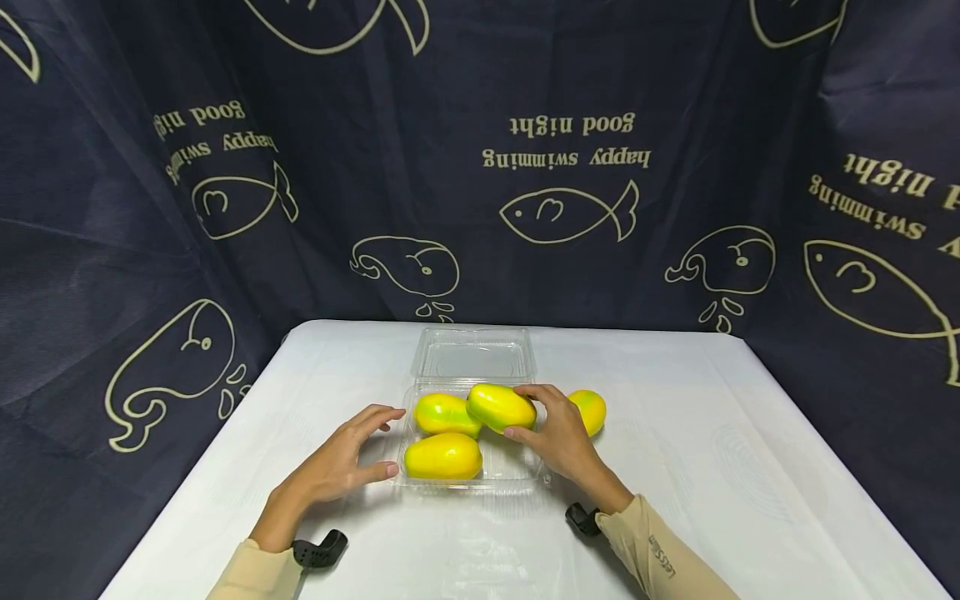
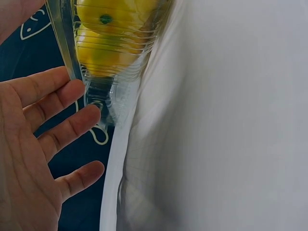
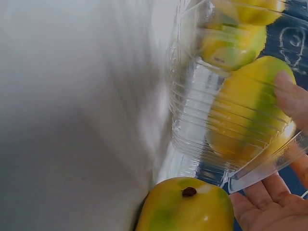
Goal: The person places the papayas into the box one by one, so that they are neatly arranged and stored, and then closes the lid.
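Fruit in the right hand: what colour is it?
The held fruit is yellow with green patches, clearest in the head view.

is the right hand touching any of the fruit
Touching: the head view shows the right hand gripping one yellow-green fruit at its right end, between thumb and fingers.

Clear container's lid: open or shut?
Open: in the head view, the lid lies folded back beyond the base, leaving the front-left fruit in that base uncovered.
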`<action>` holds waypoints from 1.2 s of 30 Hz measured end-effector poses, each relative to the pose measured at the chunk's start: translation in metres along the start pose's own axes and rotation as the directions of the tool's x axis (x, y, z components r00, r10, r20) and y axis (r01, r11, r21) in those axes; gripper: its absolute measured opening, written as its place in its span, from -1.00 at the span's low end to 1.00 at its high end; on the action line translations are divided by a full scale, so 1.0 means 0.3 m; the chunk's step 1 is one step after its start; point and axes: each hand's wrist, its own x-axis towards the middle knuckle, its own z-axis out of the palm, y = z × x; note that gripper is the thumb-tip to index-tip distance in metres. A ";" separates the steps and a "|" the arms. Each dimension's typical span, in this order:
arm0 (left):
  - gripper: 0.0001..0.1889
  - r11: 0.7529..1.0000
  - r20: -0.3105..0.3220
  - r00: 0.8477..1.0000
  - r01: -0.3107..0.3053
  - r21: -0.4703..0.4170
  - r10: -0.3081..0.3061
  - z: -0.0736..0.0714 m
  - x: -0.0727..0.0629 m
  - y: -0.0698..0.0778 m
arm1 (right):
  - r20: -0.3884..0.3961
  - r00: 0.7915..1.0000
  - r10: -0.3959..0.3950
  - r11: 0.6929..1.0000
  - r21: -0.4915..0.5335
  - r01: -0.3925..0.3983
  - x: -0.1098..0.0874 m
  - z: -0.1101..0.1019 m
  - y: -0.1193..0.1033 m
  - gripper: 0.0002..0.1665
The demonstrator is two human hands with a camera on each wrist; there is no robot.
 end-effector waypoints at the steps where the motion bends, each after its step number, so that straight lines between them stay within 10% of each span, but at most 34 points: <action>1: -0.25 1.000 0.000 1.000 0.001 -0.001 -0.001 0.000 0.000 0.000 | 0.000 1.000 0.001 1.000 -0.001 -0.001 0.000 0.000 0.000 -0.22; 36: -0.25 1.000 0.003 1.000 -0.010 0.000 0.010 0.004 0.000 -0.003 | -0.158 0.987 -0.031 0.998 0.043 0.038 0.027 -0.235 0.041 -0.33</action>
